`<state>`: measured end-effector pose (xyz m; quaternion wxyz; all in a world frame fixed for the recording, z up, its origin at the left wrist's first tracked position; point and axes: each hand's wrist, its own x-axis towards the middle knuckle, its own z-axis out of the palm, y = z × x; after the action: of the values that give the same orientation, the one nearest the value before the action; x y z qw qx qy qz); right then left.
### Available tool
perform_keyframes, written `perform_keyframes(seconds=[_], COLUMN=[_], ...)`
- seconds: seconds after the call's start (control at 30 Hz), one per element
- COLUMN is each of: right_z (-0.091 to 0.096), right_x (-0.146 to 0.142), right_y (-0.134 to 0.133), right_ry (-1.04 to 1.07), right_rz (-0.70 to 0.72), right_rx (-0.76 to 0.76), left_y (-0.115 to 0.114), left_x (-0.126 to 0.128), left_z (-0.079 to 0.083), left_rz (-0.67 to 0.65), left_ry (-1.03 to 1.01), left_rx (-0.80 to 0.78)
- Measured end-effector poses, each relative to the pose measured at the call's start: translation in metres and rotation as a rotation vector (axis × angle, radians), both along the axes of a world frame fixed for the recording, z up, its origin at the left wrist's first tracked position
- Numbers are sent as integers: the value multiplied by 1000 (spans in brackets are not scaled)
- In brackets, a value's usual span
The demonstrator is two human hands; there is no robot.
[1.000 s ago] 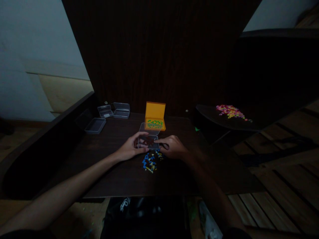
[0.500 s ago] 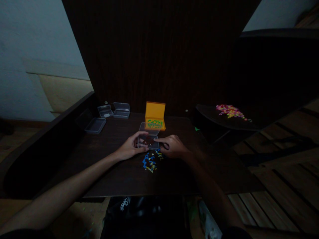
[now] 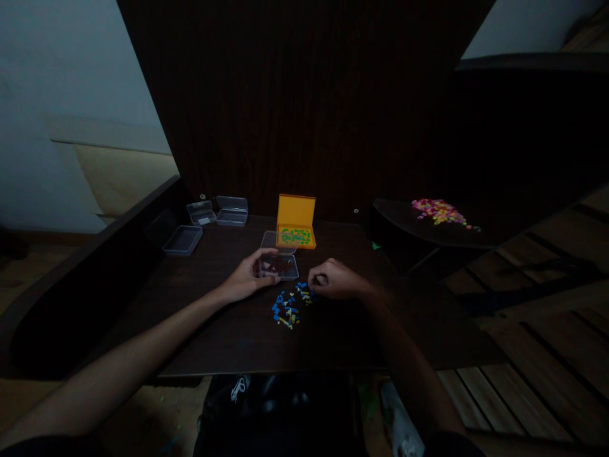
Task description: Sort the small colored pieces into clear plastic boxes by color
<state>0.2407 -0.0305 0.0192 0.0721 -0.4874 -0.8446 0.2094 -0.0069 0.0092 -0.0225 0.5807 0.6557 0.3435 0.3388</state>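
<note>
My left hand (image 3: 250, 276) grips the left side of a clear plastic box (image 3: 285, 277) whose lid is raised at the back. Some small brown pieces show inside the box. To the right of it, my right hand (image 3: 335, 279) is curled, its thumb and forefinger tips together. Whether a small piece is pinched there I cannot make out. Just left of and below those fingertips lies a loose pile of tiny blue and yellow bricks (image 3: 285, 310) on the dark table.
Behind the clear box stands an open orange case (image 3: 296, 212) holding green pieces. Several clear boxes (image 3: 183, 240) sit at the back left. Pink and yellow beads (image 3: 440, 212) are heaped on a dark shelf (image 3: 399, 223) at right. A side panel (image 3: 90, 260) borders the table's left.
My right hand has drawn away from the clear box, to the right, and curled its fingers. My left hand has shifted the box slightly left and up.
</note>
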Motion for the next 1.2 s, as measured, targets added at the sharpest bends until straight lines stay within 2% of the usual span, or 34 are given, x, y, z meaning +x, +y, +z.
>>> perform_keyframes(seconds=[0.17,0.3,0.5,0.73,1.2], right_z=[-2,-4,-1,-4,-1], right_x=[1,1,-4,-5,-11], right_y=[0,1,0,-1,-4], right_ry=[45,37,-43,-48,-129], right_rz=[128,173,148,191,126], right_rx=[-104,-123,-79,-72,-43], left_y=[1,1,0,-1,-1], left_x=[-1,-1,-1,-1,-1], left_z=[-1,0,1,-1,1], left_rz=[-10,-9,-10,-5,-6], left_ry=[-8,-2,-1,-39,-42], left_rx=[-1,-3,-23,-29,-29])
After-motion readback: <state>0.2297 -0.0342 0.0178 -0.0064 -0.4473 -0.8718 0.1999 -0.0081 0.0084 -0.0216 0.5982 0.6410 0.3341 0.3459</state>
